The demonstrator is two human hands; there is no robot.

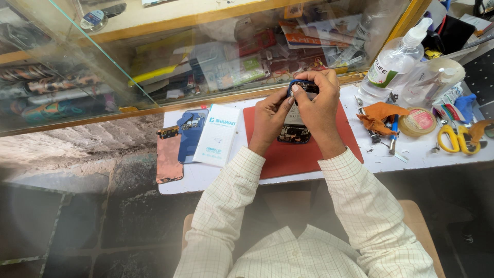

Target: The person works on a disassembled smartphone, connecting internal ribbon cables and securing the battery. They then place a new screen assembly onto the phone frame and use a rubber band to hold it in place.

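An opened phone [295,122] with its inner boards showing is held upright over a red mat [298,154]. My left hand [270,121] grips its left side, thumb pressed near the top. My right hand [319,110] wraps over its top and right side, fingers curled on the blue upper edge. Both wrists hover just above the mat.
Left of the mat lie a white flat box [218,135], a blue back cover [190,135] and a copper-coloured panel [169,157]. To the right are an orange cloth [378,116], a tape roll [418,121], yellow scissors [455,139] and clear bottles [393,62]. A glass display case [154,56] stands behind.
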